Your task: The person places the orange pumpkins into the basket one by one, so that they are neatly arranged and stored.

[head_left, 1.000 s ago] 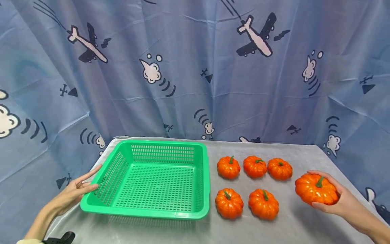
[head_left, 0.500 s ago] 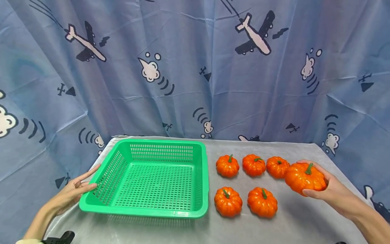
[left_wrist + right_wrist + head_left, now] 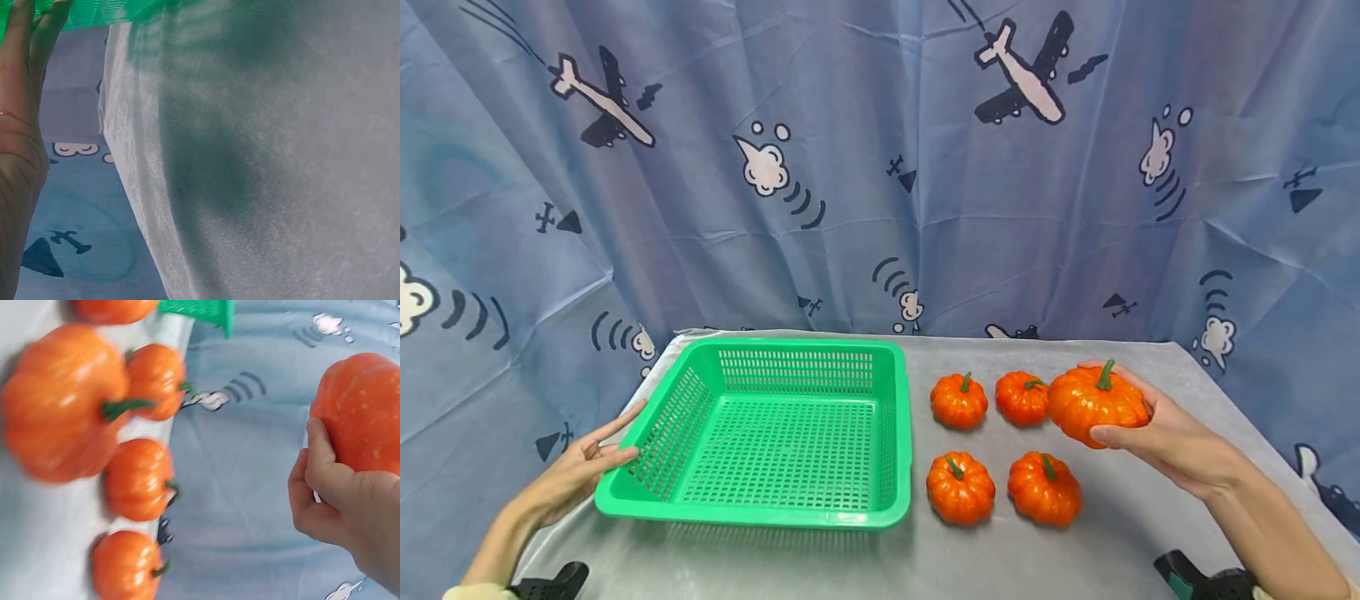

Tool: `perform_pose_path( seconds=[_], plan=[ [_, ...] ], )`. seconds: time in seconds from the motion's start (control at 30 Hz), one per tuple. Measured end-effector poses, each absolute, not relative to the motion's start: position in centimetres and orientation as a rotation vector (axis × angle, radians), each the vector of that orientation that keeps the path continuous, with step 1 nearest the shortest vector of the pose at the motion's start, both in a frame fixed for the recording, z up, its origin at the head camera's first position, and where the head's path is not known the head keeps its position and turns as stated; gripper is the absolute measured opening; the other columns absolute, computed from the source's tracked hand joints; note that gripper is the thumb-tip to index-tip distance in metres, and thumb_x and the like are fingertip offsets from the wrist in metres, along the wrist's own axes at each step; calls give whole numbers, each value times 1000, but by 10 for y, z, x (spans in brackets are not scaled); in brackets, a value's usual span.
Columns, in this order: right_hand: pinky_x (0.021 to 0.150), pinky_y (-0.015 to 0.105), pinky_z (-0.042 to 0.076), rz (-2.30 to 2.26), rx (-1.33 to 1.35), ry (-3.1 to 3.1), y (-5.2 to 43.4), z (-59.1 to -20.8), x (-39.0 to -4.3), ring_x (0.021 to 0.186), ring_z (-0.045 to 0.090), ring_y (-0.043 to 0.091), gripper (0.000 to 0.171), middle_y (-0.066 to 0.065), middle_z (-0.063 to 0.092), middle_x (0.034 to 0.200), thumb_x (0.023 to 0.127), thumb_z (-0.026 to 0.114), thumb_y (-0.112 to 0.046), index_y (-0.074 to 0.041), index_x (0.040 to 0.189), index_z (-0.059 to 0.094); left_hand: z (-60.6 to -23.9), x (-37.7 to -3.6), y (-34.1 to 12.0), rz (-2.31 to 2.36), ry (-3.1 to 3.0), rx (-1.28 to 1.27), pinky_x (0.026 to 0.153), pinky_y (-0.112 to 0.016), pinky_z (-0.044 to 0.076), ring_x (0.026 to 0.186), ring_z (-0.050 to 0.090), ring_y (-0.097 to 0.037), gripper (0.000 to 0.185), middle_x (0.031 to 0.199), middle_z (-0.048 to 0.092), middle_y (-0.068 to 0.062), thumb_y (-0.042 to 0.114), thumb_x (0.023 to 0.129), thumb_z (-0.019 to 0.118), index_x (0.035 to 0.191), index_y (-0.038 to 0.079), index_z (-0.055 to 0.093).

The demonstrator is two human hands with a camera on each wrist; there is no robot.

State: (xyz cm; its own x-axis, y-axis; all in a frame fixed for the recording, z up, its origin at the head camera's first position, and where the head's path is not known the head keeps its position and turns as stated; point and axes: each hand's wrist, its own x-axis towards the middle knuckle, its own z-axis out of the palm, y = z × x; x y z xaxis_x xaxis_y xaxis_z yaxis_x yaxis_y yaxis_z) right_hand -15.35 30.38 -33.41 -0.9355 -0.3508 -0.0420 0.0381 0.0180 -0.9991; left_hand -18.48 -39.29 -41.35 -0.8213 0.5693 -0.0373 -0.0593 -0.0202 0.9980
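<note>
head view first: the right hand holds a large orange plastic pumpkin with a green stem up off the table, fingers curled over its far side and the thumb pressed on its near side. the pumpkin hangs above the right end of the far row of small orange pumpkins, and it covers whatever lies at that end. two of that row show, a far left small pumpkin and a far middle small pumpkin, with a near left small pumpkin and a near right small pumpkin closer in. all four sit apart from one another on the grey cloth-covered table.

to their left stands a green perforated plastic basket, shallow and rectangular, with nothing in it. the left hand lies at the basket's left near corner, fingers straight and fingertips touching the rim, gripping nothing. the left wrist view shows the same: flat fingers against the green edge.

the right wrist view shows the thumb and palm on the big pumpkin, with the small ones blurred on the cloth. behind the table hangs a blue curtain printed with aeroplanes and clouds.
</note>
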Motion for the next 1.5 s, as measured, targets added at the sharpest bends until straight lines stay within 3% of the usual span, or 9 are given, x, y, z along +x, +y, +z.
perform_pose_path(
  seconds=[0.1, 0.17, 0.33, 0.43, 0.53, 0.67, 0.9, 1.4, 1.5],
  plan=[
    [85, 28, 55, -1972, -311, 2052, 293, -324, -161, 105, 52, 13, 75, -4, 42, 128, 91, 57, 4, -15, 150, 15, -414, -185, -392, 1898, 1820, 531, 91, -36, 52, 80, 70, -17, 67, 66, 66, 1, -1, 102, 34, 150, 45, 22],
    [84, 28, 55, -1970, -327, 2061, 285, -319, -166, 106, 51, 13, 78, -3, 41, 128, 90, 58, 4, -11, 151, 12, -414, -185, -392, 1901, 1815, 528, 91, -37, 51, 79, 70, -17, 67, 66, 66, 1, -1, 102, 34, 150, 45, 22],
    [81, 31, 57, -1988, -446, 2036, 267, -310, -176, 104, 55, 17, 62, 0, 48, 127, 89, 58, 7, -20, 140, 36, -415, -183, -392, 1905, 1772, 524, 88, -41, 52, 80, 70, -20, 68, 71, 68, -2, -1, 102, 32, 150, 46, 19],
    [82, 31, 56, -2000, -489, 2000, 259, -306, -180, 103, 56, 17, 56, 1, 51, 124, 89, 58, 7, -22, 135, 42, -415, -184, -393, 1904, 1777, 513, 87, -40, 53, 79, 70, -19, 68, 71, 68, -2, 0, 103, 32, 151, 45, 16],
    [86, 30, 55, -2017, -525, 1955, 251, -301, -184, 104, 58, 17, 54, 2, 52, 124, 89, 57, 8, -19, 134, 42, -415, -185, -393, 1914, 1768, 521, 88, -41, 52, 91, 69, -23, 68, 93, 72, -5, -1, 103, 31, 153, 41, 12],
    [89, 31, 54, -2044, -569, 1878, 241, -296, -190, 106, 58, 18, 53, 4, 52, 125, 89, 57, 9, -17, 134, 42, -414, -186, -394, 1922, 1753, 529, 91, -42, 51, 105, 64, -28, 68, 122, 64, -5, -2, 102, 30, 154, 38, 12],
    [88, 32, 55, -2036, -561, 1854, 220, -290, -197, 106, 56, 21, 52, 6, 50, 125, 89, 59, 6, -16, 133, 41, -413, -185, -393, 1916, 1748, 513, 92, -41, 50, 101, 66, -27, 67, 112, 68, -11, -1, 103, 30, 152, 43, 17],
    [86, 30, 54, -2057, -569, 1790, 185, -282, -211, 104, 54, 22, 54, 7, 49, 124, 87, 61, 6, -17, 132, 43, -416, -185, -393, 1909, 1818, 477, 91, -42, 51, 108, 63, -27, 67, 132, 55, 14, 0, 103, 33, 155, 32, 7],
    [86, 30, 54, -2052, -583, 1768, 175, -281, -215, 104, 54, 22, 53, 8, 47, 126, 87, 60, 6, -16, 131, 43, -415, -183, -394, 1911, 1829, 457, 90, -41, 52, 102, 66, -25, 66, 130, 57, 9, 1, 103, 34, 155, 32, 7]
  ],
)
